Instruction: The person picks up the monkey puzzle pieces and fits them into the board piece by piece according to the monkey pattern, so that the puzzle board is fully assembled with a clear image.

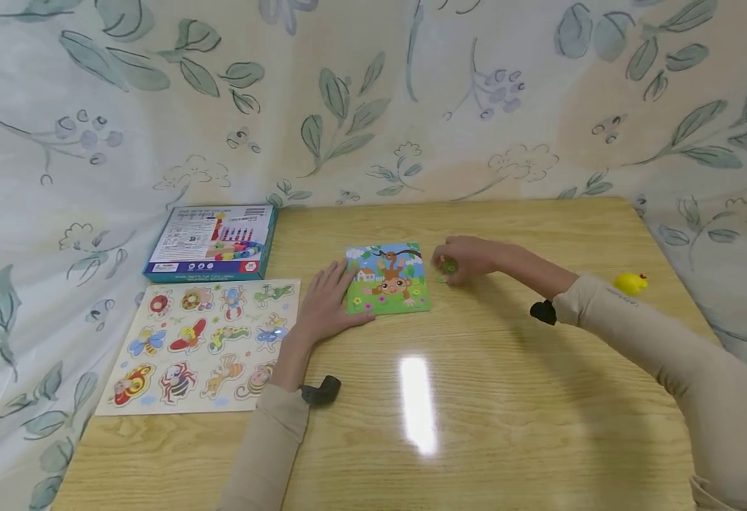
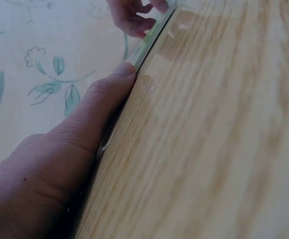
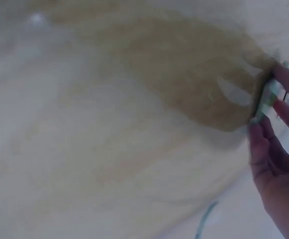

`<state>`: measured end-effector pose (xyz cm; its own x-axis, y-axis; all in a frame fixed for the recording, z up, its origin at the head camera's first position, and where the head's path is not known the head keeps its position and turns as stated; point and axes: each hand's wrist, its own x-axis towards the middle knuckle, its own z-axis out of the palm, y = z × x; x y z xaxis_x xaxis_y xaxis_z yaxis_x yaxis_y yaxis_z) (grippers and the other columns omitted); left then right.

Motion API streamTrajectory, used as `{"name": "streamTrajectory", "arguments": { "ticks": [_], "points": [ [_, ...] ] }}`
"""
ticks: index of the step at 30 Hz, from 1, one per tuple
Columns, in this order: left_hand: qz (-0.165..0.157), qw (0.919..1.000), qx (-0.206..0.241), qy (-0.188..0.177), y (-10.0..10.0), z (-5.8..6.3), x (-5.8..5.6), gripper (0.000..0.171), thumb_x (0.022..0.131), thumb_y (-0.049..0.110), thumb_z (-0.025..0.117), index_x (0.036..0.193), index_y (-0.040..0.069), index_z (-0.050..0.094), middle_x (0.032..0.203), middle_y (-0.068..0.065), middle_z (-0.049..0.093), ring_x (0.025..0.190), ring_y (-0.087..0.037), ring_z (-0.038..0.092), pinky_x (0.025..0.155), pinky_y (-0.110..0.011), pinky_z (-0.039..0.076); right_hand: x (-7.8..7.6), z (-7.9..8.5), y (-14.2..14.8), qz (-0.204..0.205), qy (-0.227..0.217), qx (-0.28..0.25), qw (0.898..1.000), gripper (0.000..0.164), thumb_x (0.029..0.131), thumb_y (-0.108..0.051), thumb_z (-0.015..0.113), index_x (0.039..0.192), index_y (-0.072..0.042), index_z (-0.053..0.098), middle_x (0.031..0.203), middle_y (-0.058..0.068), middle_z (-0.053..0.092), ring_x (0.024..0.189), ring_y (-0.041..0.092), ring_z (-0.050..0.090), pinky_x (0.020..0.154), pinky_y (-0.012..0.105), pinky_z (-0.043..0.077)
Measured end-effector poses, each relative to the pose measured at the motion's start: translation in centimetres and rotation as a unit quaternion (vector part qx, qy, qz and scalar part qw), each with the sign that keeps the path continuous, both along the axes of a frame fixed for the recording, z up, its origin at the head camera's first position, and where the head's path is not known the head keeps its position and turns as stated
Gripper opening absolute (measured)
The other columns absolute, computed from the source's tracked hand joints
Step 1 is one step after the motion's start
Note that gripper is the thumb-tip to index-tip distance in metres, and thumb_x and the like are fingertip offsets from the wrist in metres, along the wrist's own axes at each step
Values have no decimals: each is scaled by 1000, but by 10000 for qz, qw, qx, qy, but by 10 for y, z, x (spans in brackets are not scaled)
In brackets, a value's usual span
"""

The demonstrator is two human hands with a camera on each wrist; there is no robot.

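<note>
A square monkey puzzle (image 1: 389, 280) lies on the wooden table. My left hand (image 1: 328, 301) rests flat against its left side, fingers straight along the edge and thumb near the bottom corner. In the left wrist view the thumb (image 2: 97, 112) reaches along the puzzle's thin edge. Just right of the puzzle, my right hand (image 1: 469, 257) pinches a small green puzzle piece (image 1: 450, 267) between thumb and fingers. From the right wrist, the piece (image 3: 267, 99) shows tilted on its edge, low over the table, partly hidden by the fingertips.
A white board of insect figures (image 1: 216, 353) lies at the left, partly under my left forearm. Behind it sits a blue-edged box (image 1: 210, 243). A yellow toy chick (image 1: 631, 283) stands at the right, beyond my right sleeve. Patterned cloth (image 1: 373, 99) hangs behind the table.
</note>
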<state>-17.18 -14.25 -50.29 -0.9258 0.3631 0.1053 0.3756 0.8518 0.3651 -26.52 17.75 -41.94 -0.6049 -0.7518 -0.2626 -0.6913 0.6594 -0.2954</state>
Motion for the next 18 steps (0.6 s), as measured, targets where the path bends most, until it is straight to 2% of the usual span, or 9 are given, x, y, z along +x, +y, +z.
{"name": "streamTrajectory", "arguments": {
  "ticks": [4,7,11,18],
  "points": [
    [8,10000,12,-78,-1,3,3,104,77,71,62,156,18,19,165,-6,13,153,-29,11,126,-47,10,17,-5,-5,-106,237,-707,9972,30,84,-20,71,112,-8,68,103,11,62,85,19,52,73,34,47],
    [27,10000,17,-46,-2,4,4,105,77,70,63,156,18,20,165,-7,14,153,-29,11,126,-47,10,33,-4,-16,120,211,-1085,9938,33,83,-22,72,112,-7,70,103,11,62,85,18,54,73,34,48],
    [27,10000,13,20,-3,4,3,104,77,71,62,156,18,19,165,-7,14,153,-29,11,126,-47,10,47,-3,-30,609,330,-1159,9908,29,84,-23,72,108,-7,73,101,10,64,86,19,55,72,34,49],
    [-26,10000,59,36,0,-1,1,104,78,72,61,156,18,20,165,-7,14,153,-29,12,126,-48,10,50,-10,-38,1033,962,-941,9855,23,85,-19,70,104,-6,74,93,7,64,82,16,56,71,30,51]
  ]
}}
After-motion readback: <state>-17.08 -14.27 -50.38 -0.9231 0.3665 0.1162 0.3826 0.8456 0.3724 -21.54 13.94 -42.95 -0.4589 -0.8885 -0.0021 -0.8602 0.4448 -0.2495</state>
